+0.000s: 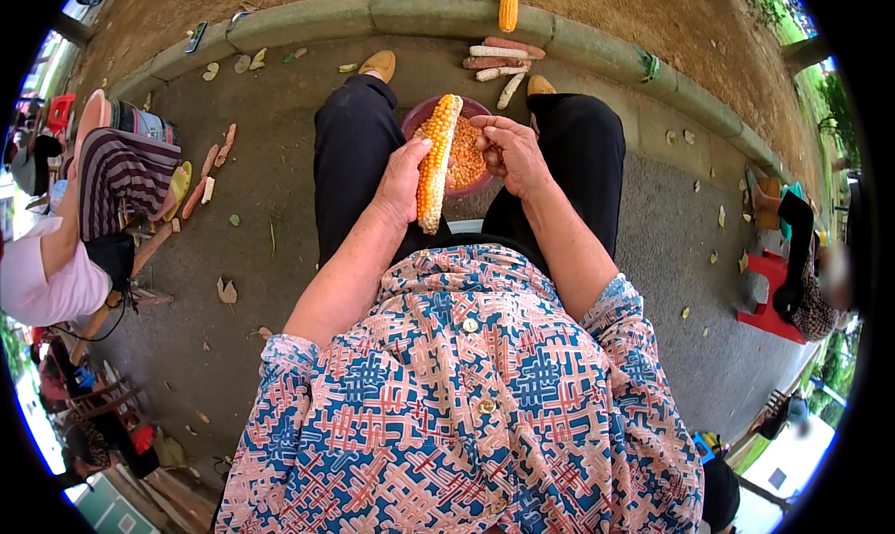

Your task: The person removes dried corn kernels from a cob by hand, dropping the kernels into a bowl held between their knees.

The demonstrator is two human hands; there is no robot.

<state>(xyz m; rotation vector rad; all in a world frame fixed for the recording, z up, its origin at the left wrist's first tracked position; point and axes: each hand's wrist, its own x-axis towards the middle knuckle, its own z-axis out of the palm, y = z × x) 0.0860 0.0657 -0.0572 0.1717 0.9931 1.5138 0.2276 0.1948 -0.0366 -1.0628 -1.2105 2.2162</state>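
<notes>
My left hand point(405, 177) holds a partly shelled ear of yellow corn point(437, 156), tilted slightly, with bare whitish cob along its right side and lower end. To the right of the ear is my right hand point(514, 153), its fingers curled and the thumb near the index finger; whether kernels lie within them I cannot tell. Beneath both hands a reddish-purple basin point(418, 112) between my legs contains loose corn kernels point(467, 158). Past the basin, several bare cobs point(495, 63) lie on the pavement, and a full ear of corn point(509, 8) rests across the stone curb.
The stone curb point(447, 13) curves across the top, with a phone point(197, 36) at its left. At left a seated person point(52, 268) has a bucket point(143, 123) and bare cobs point(201, 177) nearby. Another person sits at right by a red plastic stool point(769, 296).
</notes>
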